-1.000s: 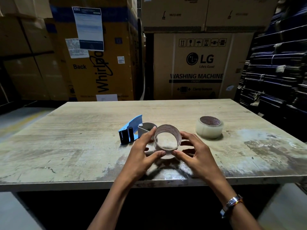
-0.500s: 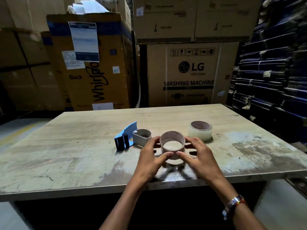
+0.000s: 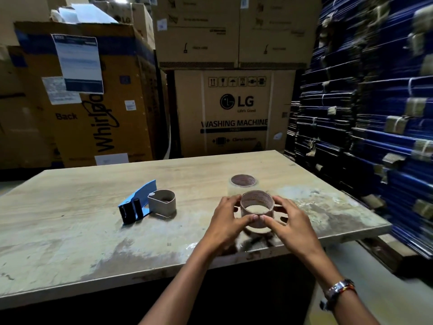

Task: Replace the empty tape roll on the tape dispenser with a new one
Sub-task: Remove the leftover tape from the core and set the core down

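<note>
Stacked appliance cartons wall in a worn wooden table [image 3: 70, 231] where a person works. Both hands, left hand [image 3: 226, 221] and right hand [image 3: 290, 225], pinch the empty cardboard core [image 3: 257, 208] between fingertips, holding it just above the near edge with its open axis tilted toward the viewer. Directly behind it, almost touching in view, sits the new clear tape roll [image 3: 243, 184], lying flat; the right hand looks nearer. The blue tape dispenser [image 3: 145, 202] lies well off to the left, closer to the left hand.
</note>
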